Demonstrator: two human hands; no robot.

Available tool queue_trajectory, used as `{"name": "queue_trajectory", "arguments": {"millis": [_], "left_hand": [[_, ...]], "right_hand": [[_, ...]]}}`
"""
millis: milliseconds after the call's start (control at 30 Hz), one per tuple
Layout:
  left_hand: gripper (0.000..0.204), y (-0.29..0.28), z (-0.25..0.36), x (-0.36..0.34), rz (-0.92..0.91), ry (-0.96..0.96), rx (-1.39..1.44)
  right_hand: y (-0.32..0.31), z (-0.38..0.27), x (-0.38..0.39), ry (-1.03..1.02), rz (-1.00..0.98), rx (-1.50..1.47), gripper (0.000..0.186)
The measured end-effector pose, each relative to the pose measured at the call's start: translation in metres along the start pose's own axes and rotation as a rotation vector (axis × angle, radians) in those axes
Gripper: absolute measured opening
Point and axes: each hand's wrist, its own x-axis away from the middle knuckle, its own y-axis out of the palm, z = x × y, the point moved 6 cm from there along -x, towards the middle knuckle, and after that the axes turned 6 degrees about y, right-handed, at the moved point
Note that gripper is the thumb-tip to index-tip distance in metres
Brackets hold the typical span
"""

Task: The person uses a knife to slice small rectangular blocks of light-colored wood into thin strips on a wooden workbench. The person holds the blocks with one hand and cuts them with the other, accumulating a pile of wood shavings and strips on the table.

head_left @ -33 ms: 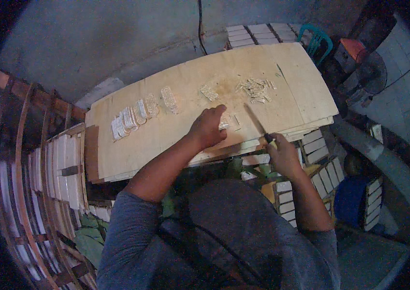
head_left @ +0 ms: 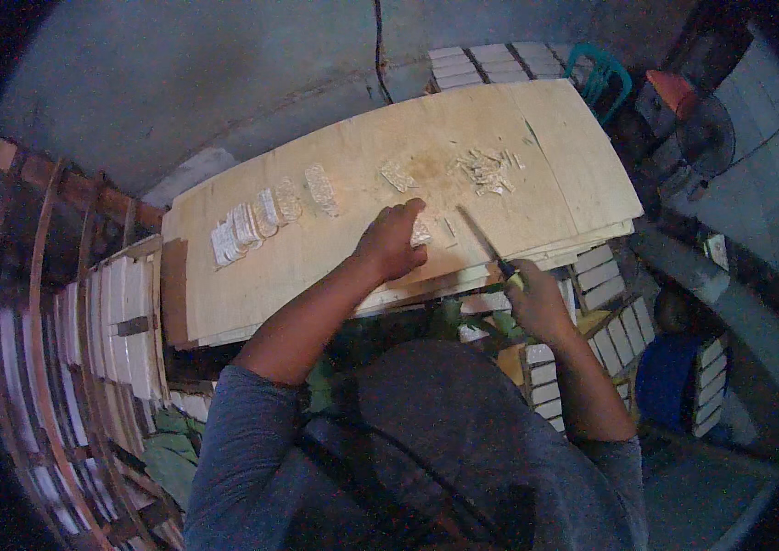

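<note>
On the bench's (head_left: pixel 261 285) near side, the left hand (head_left: pixel 392 244) partly hides a pale piece (head_left: pixel 420 233); its fingers' grip I cannot tell. The right hand (head_left: pixel 538 298) wraps its fingers around a knife (head_left: pixel 481 231), partly covering its handle.

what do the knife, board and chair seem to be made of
Knife: blade likely metal, dull, judging by its thin, straight shape; handle perhaps plastic, black and yellow. Board: probably unvarnished plywood, matt, pale with faint grain. Chair: probably smooth moulded plastic, given its even teal and curved back.
</note>
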Motion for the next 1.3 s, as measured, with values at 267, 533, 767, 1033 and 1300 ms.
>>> {"name": "queue_trajectory", "arguments": {"millis": [267, 533, 767, 1033, 1300], "left_hand": [[0.076, -0.006, 0.006, -0.002, -0.042, -0.096, 0.009], [0.078, -0.014, -0.024, 0.004, -0.010, -0.065, -0.027], [0.080, 0.013, 0.003, -0.027, -0.003, 0.023, 0.009], [0.077, 0.007, 0.023, -0.015, 0.021, -0.078, 0.070], [0.050, 0.004, 0.032, -0.003, 0.261, 0.273, -0.166]], "right_hand": [[0.000, 0.003, -0.006, 0.076, 0.049, -0.004, 0.038], [0.004, 0.001, 0.010, -0.276, -0.066, 0.100, 0.032], [-0.013, 0.001, -0.005, 0.131, 0.011, -0.065, 0.035], [0.023, -0.005, 0.004, -0.078, 0.154, 0.119, 0.044], [0.023, -0.013, 0.001, -0.149, 0.235, 0.050, 0.045]]}}
